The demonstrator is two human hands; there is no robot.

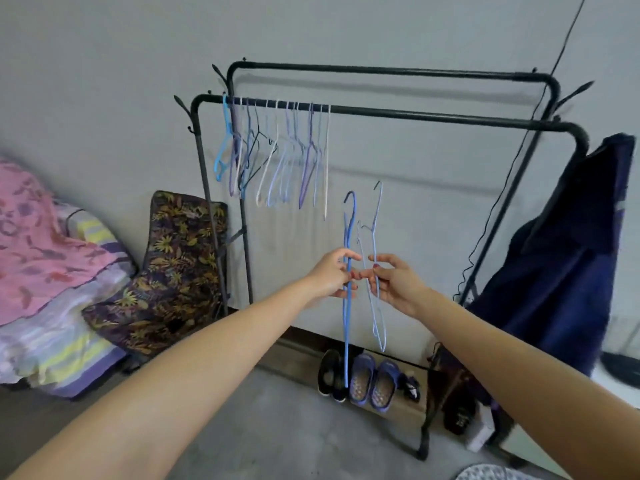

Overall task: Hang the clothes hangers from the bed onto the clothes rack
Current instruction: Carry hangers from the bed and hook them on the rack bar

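Both forearms reach out from the bottom edge toward the clothes rack, a black double-rail frame against the wall. Bed at far left, piled with pink and striped bedding; no hangers visible on it from this angle. Dark blue garment draped over the rack's right end. Front rail carries a bunch of hung hangers, blue, purple and white, crowded toward its left end. Shoes lined up on the floor under the rack.

Left hand: fingers curled round a blue hanger, held upright, hook up, below the front rail. Right hand: pinching a pale blue hanger, possibly two together, also hook up. Hands nearly touching, hangers just beside each other, right of the hung bunch, none on the rail.
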